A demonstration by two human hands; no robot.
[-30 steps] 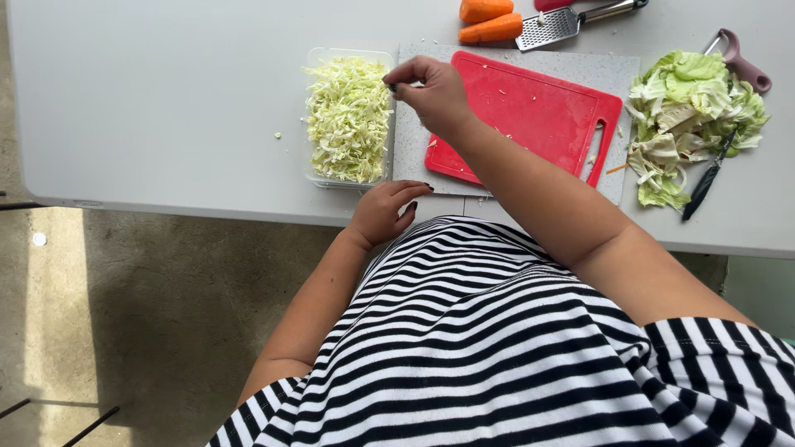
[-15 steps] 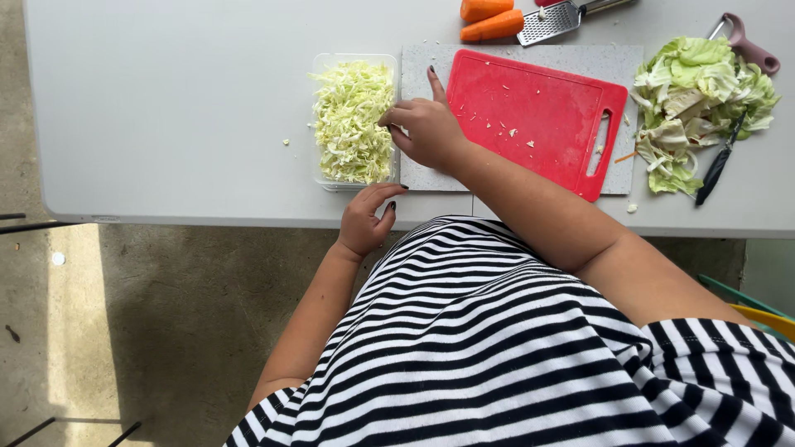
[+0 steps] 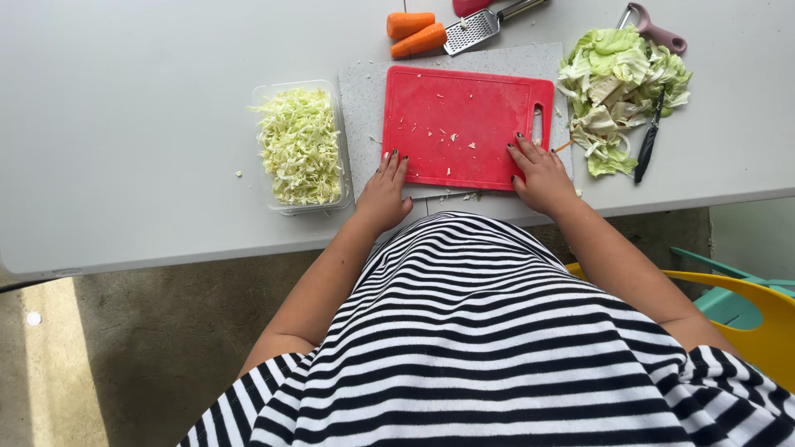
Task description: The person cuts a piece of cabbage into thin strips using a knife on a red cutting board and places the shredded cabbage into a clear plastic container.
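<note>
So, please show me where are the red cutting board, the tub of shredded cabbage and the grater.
red cutting board (image 3: 464,124): head view, its bare middle.
tub of shredded cabbage (image 3: 300,146): head view, the cabbage heap.
grater (image 3: 472,31): head view, its metal blade.

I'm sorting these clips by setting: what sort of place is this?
Probably a makeshift food-prep spot, perhaps outdoors or in a utility area: a plain white folding-style table over rough concrete floor, with a red cutting board, a container of shredded cabbage and carrots laid out.
</note>
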